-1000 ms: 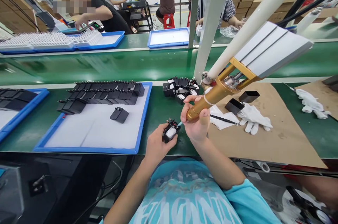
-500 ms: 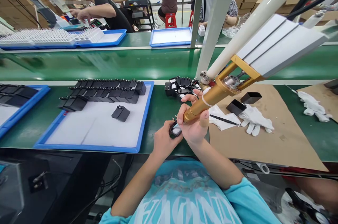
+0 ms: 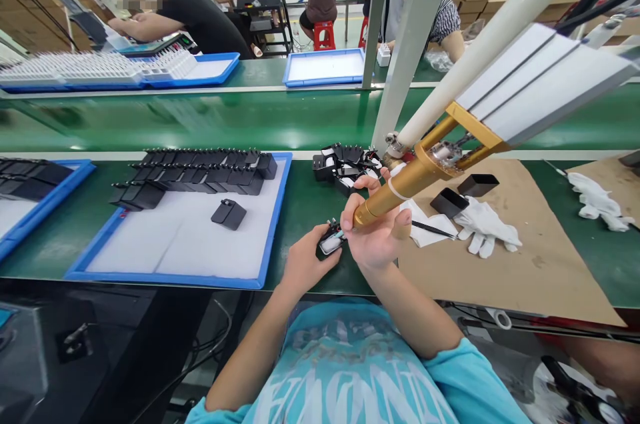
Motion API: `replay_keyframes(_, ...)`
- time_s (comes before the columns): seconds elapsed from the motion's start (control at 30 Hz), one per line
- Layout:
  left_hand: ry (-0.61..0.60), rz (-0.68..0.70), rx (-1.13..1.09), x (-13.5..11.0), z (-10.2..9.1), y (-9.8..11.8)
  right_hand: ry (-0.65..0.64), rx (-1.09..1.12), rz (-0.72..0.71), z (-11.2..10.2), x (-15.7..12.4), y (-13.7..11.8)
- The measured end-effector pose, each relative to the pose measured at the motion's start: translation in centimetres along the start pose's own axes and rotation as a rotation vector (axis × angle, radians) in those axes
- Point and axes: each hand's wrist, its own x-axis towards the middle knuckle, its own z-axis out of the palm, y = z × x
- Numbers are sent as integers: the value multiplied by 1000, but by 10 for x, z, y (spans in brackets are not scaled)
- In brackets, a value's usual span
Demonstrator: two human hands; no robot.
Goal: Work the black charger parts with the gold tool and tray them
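Note:
My left hand [image 3: 306, 263] is closed around a small black plug adapter housing [image 3: 330, 246], its open side facing up with something pale inside. My right hand [image 3: 376, 245] grips the lower end of a gold-coloured dispensing gun [image 3: 387, 192], which slants up to the right. A light-greenish nozzle tip shows at the housing's right edge; whether it touches the inside I cannot tell. Just beyond my right fingers lies a pile of black adapter housings with pale parts [image 3: 345, 163]. To the left, a blue-rimmed tray [image 3: 274, 231] carries rows of black adapters [image 3: 200, 171] and one lying apart [image 3: 229, 214].
A white pole [image 3: 480, 51] and a grey post [image 3: 415, 31] rise beyond the gun. On brown cardboard [image 3: 535, 271] lie white gloves [image 3: 487, 227], black sleeves [image 3: 479, 185] and a dark tweezers-like tool [image 3: 434, 230]. Co-workers sit across the green line [image 3: 225, 121].
The gun and my right hand have shifted slightly to the right. More of the housing's inside shows in my left hand. A co-worker at the far left has leaned forward.

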Motion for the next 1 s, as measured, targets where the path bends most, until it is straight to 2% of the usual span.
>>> replay_keyframes(0.1, -112, -77, -55, 4, -8, -10, 38, -57, -2, -6, 4, -3)
replay_keyframes(0.2, -177, -87, -199, 12, -13, -16, 50, -97, -18, -13, 7, -7)
replay_keyframes(0.4, -231, -25, -423, 29, -1, -19, 37, -112, -58, -28, 9, -12)
replay_keyframes(0.47, -155, 53, -344, 30, 1, -18, 37, -107, -65, -32, 8, -13)
replay_keyframes(0.57, -17, 217, -29, 24, -4, -12, 42, -126, -62, -36, 8, -14)
replay_keyframes(0.7, -54, 281, 241, 13, -15, -5, 36, -128, -73, -39, 8, -15)
replay_keyframes(0.77, -27, 272, 278, 9, -14, -4, 36, -125, -72, -41, 9, -15)
replay_keyframes(0.83, 53, 253, 280, 5, -8, -3, 47, -133, -63, -43, 9, -14)
replay_keyframes(1.0, 257, 164, 137, 1, 12, -5, 55, -145, -51, -45, 9, -14)
